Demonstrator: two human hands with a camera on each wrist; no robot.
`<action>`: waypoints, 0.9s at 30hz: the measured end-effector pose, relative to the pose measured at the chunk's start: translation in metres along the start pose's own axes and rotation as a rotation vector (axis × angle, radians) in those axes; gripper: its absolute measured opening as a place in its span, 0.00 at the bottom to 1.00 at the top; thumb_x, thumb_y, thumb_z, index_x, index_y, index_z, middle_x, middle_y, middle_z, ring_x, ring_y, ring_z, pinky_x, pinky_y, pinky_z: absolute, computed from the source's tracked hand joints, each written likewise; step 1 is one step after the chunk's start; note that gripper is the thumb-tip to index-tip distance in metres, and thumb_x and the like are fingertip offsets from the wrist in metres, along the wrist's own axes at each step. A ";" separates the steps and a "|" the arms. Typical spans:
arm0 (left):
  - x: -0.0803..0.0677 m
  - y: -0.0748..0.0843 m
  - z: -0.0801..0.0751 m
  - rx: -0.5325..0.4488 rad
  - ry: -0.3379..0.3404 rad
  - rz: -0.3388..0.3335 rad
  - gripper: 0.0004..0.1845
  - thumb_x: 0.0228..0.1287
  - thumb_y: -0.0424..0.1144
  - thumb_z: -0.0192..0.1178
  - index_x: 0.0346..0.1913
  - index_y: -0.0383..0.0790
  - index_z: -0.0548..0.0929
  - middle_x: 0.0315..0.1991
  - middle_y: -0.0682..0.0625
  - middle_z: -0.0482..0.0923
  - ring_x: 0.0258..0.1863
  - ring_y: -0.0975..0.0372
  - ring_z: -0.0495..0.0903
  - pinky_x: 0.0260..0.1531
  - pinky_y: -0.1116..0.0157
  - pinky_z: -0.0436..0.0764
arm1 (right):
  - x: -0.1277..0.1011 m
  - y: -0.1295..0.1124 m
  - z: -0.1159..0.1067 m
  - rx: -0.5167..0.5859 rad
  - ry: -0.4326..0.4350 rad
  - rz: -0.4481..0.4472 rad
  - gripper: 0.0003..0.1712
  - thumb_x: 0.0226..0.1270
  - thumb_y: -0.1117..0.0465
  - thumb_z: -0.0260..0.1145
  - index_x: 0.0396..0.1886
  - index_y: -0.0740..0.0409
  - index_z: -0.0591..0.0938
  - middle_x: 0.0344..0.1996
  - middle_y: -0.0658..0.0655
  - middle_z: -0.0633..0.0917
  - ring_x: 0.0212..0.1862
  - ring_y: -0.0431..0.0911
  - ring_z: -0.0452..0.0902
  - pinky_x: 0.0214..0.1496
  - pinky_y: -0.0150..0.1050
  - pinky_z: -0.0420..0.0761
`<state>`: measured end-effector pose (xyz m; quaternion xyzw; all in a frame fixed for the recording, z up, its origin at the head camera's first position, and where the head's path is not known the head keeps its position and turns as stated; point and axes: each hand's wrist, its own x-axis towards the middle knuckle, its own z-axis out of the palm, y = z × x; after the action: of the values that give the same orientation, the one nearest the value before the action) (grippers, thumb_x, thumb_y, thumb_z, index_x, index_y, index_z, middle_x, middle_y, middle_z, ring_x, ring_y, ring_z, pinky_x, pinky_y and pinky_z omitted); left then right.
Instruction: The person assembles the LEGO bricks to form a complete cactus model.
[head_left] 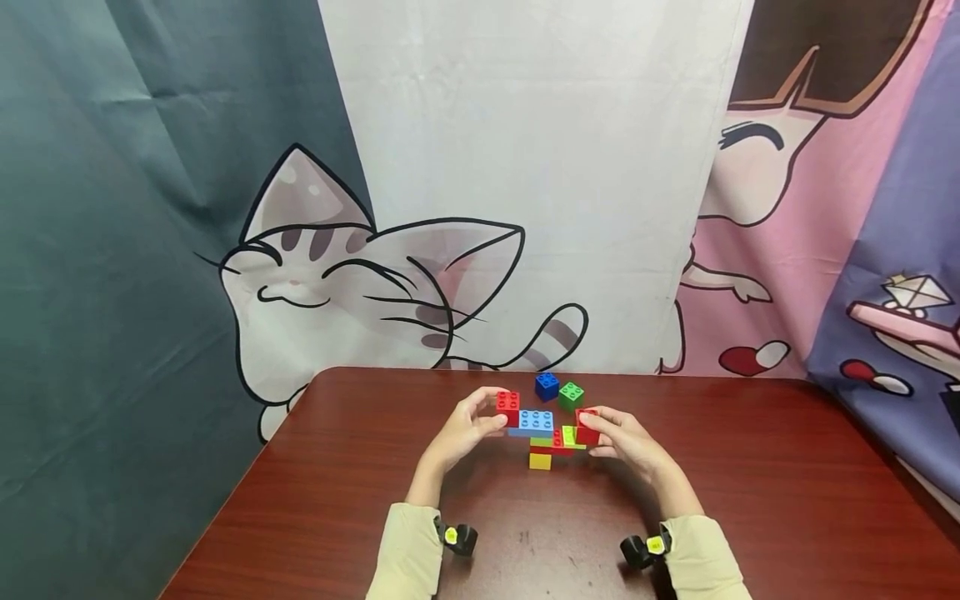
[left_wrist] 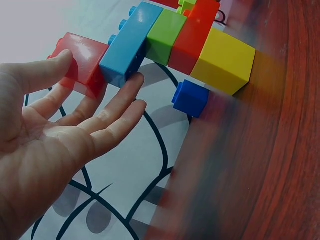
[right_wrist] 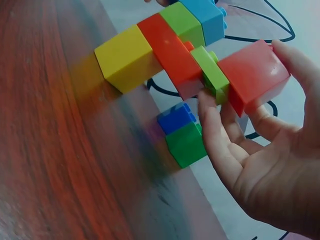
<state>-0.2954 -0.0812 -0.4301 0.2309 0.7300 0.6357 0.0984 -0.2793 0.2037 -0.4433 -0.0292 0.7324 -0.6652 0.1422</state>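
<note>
A stack of toy building bricks stands on the table, with a yellow brick (head_left: 540,461) at the bottom and a long red brick (left_wrist: 192,40) over it. Above that come a lime green brick (left_wrist: 166,35) and a light blue brick (head_left: 536,422). My left hand (head_left: 463,432) pinches a red brick (head_left: 507,407) at the blue brick's left end, thumb on the near side, fingers behind. On the other side, my right hand (head_left: 637,450) holds another red brick (right_wrist: 254,75) between thumb and fingers, against a thin lime brick (right_wrist: 212,75) on the long red one.
Behind the stack, a dark blue brick (head_left: 547,386) and a green brick (head_left: 572,396) lie close together near the far edge of the brown table (head_left: 360,467). A printed cloth (head_left: 480,167) with a cartoon cat hangs just past that edge.
</note>
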 end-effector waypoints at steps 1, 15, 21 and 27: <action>0.000 0.000 0.001 0.000 0.003 -0.003 0.24 0.68 0.34 0.58 0.65 0.35 0.67 0.60 0.32 0.71 0.53 0.46 0.82 0.55 0.48 0.80 | 0.000 0.000 -0.001 -0.021 -0.007 -0.006 0.34 0.72 0.48 0.58 0.64 0.70 0.65 0.40 0.51 0.85 0.39 0.40 0.84 0.45 0.32 0.86; -0.001 0.001 0.004 -0.010 -0.002 -0.011 0.24 0.68 0.33 0.58 0.65 0.34 0.67 0.60 0.32 0.71 0.53 0.45 0.82 0.55 0.49 0.81 | 0.013 0.006 -0.010 -0.053 0.236 -0.015 0.34 0.77 0.42 0.47 0.65 0.66 0.69 0.62 0.67 0.76 0.51 0.41 0.80 0.54 0.34 0.83; -0.001 -0.001 0.004 0.004 0.001 -0.010 0.24 0.68 0.34 0.58 0.65 0.35 0.68 0.60 0.32 0.71 0.54 0.46 0.81 0.56 0.46 0.79 | 0.023 0.010 -0.010 -0.046 0.291 0.000 0.30 0.76 0.50 0.53 0.69 0.64 0.66 0.64 0.69 0.72 0.52 0.43 0.79 0.52 0.30 0.82; 0.000 0.001 0.001 0.005 0.005 -0.009 0.24 0.68 0.33 0.58 0.65 0.36 0.68 0.60 0.33 0.71 0.54 0.46 0.81 0.56 0.45 0.78 | 0.041 0.017 -0.003 -0.139 0.313 -0.018 0.33 0.74 0.54 0.57 0.72 0.62 0.60 0.69 0.71 0.65 0.67 0.61 0.66 0.69 0.50 0.73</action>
<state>-0.2948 -0.0802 -0.4296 0.2260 0.7329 0.6340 0.0989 -0.3165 0.1989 -0.4663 0.0583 0.7896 -0.6106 0.0180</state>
